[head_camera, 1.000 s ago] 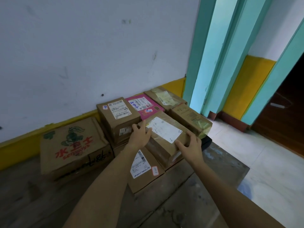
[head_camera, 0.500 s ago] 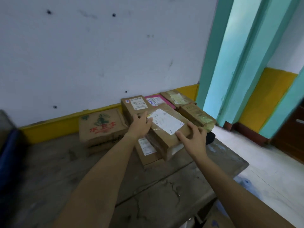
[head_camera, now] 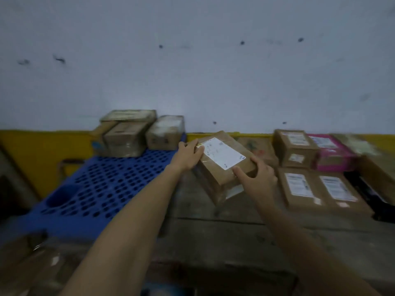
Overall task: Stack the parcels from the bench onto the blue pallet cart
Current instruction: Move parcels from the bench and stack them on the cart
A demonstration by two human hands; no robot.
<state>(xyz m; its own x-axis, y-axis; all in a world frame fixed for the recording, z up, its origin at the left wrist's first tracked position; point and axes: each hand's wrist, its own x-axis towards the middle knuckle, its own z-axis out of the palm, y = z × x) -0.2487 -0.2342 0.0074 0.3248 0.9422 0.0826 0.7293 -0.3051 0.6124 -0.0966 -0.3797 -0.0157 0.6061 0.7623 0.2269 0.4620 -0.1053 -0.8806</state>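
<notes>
I hold a brown cardboard parcel (head_camera: 226, 165) with a white label on top, lifted and tilted above the wooden bench (head_camera: 213, 236). My left hand (head_camera: 188, 155) grips its far left corner and my right hand (head_camera: 256, 180) grips its near right corner. The blue perforated pallet cart (head_camera: 102, 184) lies to the left of the bench. Several brown parcels (head_camera: 128, 135) stand at the cart's far edge against the wall. More parcels remain on the bench at the right: two brown labelled ones (head_camera: 318, 189), a taller brown box (head_camera: 296, 147) and a pink one (head_camera: 333, 152).
A white wall with a yellow base band (head_camera: 32, 150) runs behind the cart and bench. A printed carton (head_camera: 256, 148) sits behind the held parcel. Dark objects (head_camera: 372, 189) lie at the bench's right end. Blurred cardboard (head_camera: 32, 263) shows at the lower left.
The view has swung left, bringing the blue pallet cart into sight. Both hands have lifted the labelled parcel off the pile and carried it leftward.
</notes>
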